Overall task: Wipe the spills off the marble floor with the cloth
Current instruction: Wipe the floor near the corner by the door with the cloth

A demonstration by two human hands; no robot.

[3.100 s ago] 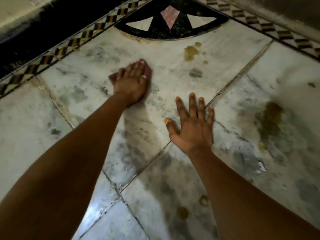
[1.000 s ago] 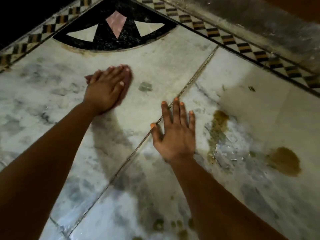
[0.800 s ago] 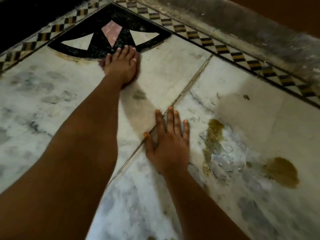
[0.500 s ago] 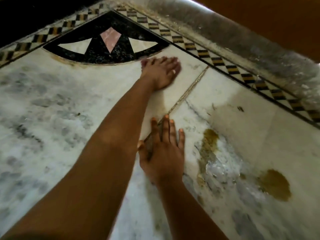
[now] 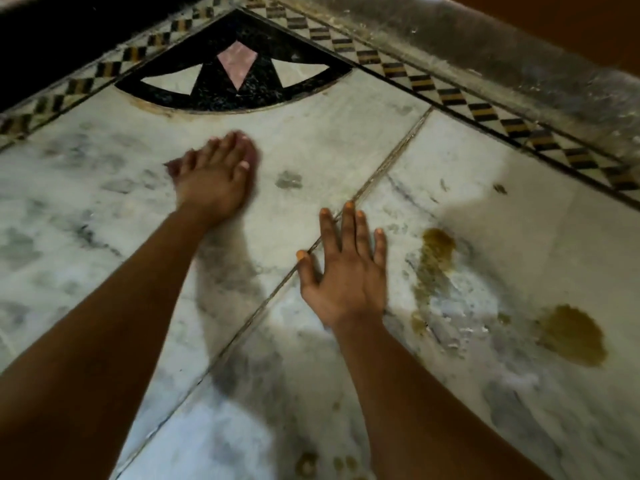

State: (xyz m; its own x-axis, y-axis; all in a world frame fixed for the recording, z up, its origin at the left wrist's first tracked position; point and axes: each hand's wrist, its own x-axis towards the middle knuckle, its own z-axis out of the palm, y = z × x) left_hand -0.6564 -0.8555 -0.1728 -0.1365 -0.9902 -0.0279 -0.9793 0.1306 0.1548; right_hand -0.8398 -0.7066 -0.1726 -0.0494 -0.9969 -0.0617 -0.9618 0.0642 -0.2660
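Note:
My left hand (image 5: 214,181) presses flat on a dark reddish cloth (image 5: 253,157) on the white marble floor (image 5: 329,150); only the cloth's edges show around the fingers. The hand is blurred. My right hand (image 5: 346,271) lies flat on the floor with fingers spread, across a tile joint, holding nothing. A long yellow-brown spill (image 5: 429,265) lies just right of my right hand. A round brown puddle (image 5: 571,336) sits farther right. Small brown drops (image 5: 306,464) mark the floor near the bottom edge.
A black inlay (image 5: 239,74) with a pink diamond fills the floor corner ahead. Checkered border strips (image 5: 450,95) run along both sides. A raised grey stone ledge (image 5: 519,57) bounds the far right. A small grey mark (image 5: 288,180) lies right of the cloth.
My left hand has slid the cloth back toward me and to the left, away from the border near the inlay. My right hand has stayed planted on the joint.

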